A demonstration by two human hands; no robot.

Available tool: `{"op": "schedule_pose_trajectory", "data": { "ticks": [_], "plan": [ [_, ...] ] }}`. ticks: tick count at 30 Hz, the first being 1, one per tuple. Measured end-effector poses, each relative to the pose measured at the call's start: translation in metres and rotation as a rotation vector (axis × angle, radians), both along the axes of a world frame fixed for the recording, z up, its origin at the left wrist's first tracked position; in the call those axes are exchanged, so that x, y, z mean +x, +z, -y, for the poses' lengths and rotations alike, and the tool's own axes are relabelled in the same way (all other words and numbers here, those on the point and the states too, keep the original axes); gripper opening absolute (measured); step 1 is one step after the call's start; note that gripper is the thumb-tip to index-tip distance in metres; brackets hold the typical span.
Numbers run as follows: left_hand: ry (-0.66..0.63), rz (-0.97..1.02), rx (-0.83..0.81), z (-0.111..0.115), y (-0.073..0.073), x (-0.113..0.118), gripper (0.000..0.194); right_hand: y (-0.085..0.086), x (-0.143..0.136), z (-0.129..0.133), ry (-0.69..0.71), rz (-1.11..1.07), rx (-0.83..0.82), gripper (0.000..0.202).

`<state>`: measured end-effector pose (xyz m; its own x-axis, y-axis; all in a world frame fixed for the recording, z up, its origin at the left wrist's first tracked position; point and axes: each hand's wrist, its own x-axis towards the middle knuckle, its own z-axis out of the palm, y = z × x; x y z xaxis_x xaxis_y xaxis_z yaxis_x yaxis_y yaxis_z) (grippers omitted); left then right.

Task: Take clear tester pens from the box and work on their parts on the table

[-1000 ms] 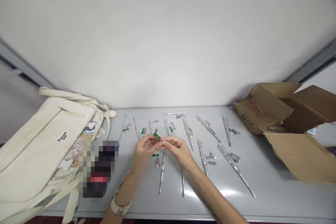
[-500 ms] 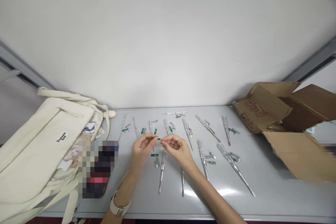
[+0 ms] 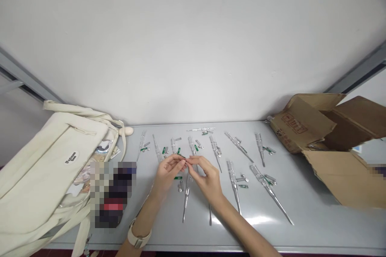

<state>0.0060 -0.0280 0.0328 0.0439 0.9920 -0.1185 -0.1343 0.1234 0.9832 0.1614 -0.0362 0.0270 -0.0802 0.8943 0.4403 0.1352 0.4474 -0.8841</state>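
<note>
Above the middle of the grey table, my left hand [image 3: 169,174] and my right hand [image 3: 207,176] meet at the fingertips. Both pinch something small; its outline is mostly hidden, so I cannot make out what it is. Under and around them lie several clear-handled screwdrivers, one of them [image 3: 186,198] just below my fingers. Beside the screwdrivers are small green strips [image 3: 177,178], thin metal springs or cylinders and round silver caps [image 3: 180,188]. To the right lie a screwdriver [image 3: 233,184] and a longer one [image 3: 271,192].
A cream bag [image 3: 48,168] lies on the left, with a blurred-out dark object [image 3: 116,194] beside it. An open cardboard box [image 3: 301,128] stands at the right, one flap [image 3: 346,176] over the grey table [image 3: 316,229]. A pale wall rises behind.
The green strip seen between my fingertips before is now mostly hidden. My left hand has shifted slightly right, and the fingers of both hands have drawn closer together.
</note>
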Motion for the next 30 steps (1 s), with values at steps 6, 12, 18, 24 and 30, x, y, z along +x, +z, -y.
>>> {"op": "schedule_pose_trajectory", "data": {
  "ticks": [6, 12, 18, 24, 30],
  "plan": [
    [0.024, 0.099, -0.104, 0.002, -0.002, -0.001, 0.028, -0.021, -0.002, 0.001, -0.03, 0.233, 0.394, 0.037],
    [0.025, 0.16, -0.125, 0.003, 0.001, 0.001, 0.03, -0.018, 0.001, 0.0, -0.042, 0.385, 0.503, 0.052],
    [0.002, 0.201, -0.093, 0.003, 0.003, -0.001, 0.03, -0.011, 0.005, 0.001, 0.011, 0.462, 0.591, 0.058],
    [0.016, 0.179, -0.111, 0.003, 0.006, -0.002, 0.026, -0.015, 0.008, 0.001, 0.024, 0.437, 0.572, 0.057],
    [0.052, 0.094, -0.115, 0.001, 0.002, -0.005, 0.027, -0.011, 0.004, -0.003, 0.062, 0.23, 0.331, 0.032]
  ]
}}
